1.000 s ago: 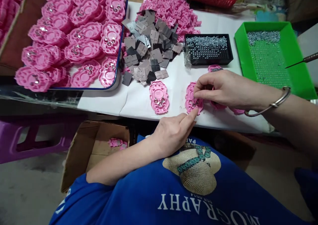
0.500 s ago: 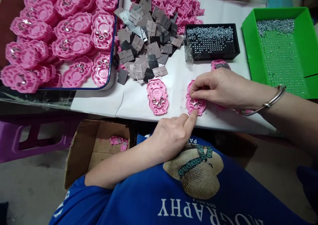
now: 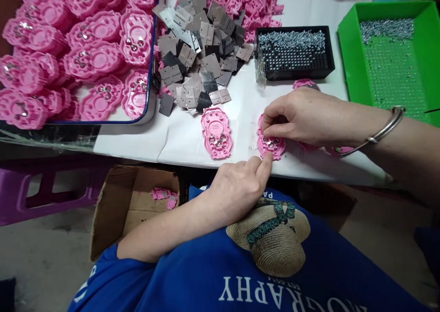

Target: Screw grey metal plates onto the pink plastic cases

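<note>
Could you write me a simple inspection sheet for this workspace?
Surface: white covering, creased.
Things at hand: pink piece under both hands; another pink piece lies beside it.
Clutter: loose pile of metal plates against small pink parts.
Grippers: bare hands; left hand has a finger on the piece's lower end, right hand pinches at its upper part, contents hidden.
Cables: nothing seen.
Surroundings: filled tray, black box of screws, green tray, cardboard box, purple stool.
</note>
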`<state>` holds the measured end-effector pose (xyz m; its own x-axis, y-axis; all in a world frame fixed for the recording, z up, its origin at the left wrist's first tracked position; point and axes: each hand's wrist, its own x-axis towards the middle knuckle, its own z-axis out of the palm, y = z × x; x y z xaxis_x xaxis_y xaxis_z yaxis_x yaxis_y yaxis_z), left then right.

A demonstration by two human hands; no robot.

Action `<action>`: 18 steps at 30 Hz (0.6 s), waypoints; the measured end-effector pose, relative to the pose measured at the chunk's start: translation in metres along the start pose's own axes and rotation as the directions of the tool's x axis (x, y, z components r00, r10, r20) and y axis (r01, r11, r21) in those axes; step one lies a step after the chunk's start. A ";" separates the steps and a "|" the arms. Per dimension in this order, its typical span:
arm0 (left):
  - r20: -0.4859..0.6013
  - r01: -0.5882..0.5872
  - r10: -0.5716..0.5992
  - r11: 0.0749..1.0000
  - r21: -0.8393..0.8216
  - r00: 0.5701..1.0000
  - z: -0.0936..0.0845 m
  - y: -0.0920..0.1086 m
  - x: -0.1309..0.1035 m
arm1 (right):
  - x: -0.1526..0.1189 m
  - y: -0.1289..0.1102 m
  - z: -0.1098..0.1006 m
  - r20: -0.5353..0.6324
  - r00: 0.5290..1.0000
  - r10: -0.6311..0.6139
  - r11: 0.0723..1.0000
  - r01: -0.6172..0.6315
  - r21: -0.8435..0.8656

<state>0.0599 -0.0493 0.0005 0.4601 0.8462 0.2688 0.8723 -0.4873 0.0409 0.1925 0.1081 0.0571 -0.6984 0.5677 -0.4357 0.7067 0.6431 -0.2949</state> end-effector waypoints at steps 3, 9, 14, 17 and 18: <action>0.015 -0.007 0.006 1.000 0.015 1.000 0.000 0.000 0.000 | 0.004 -0.006 -0.006 0.040 0.999 -0.017 0.997 0.020 -0.069; 0.050 0.011 -0.011 1.000 0.000 0.999 0.001 0.000 -0.001 | 0.003 -0.011 -0.012 0.019 1.000 0.000 1.000 0.000 -0.023; 0.045 0.014 -0.011 0.998 -0.067 0.999 0.001 -0.002 -0.003 | -0.002 -0.008 -0.008 -0.022 1.000 0.022 0.999 -0.021 0.036; 0.064 0.024 -0.016 0.993 -0.120 0.998 0.001 -0.002 -0.003 | -0.004 -0.008 -0.006 -0.043 0.999 0.017 0.999 -0.015 0.049; 0.074 0.028 -0.018 0.990 -0.137 0.997 0.001 -0.002 -0.003 | -0.004 -0.008 -0.006 -0.048 0.999 0.017 0.999 -0.014 0.053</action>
<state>0.0567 -0.0509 -0.0010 0.4551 0.8686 0.1959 0.8541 -0.4880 0.1799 0.1893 0.1038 0.0667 -0.6910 0.6026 -0.3993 0.7216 0.6069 -0.3331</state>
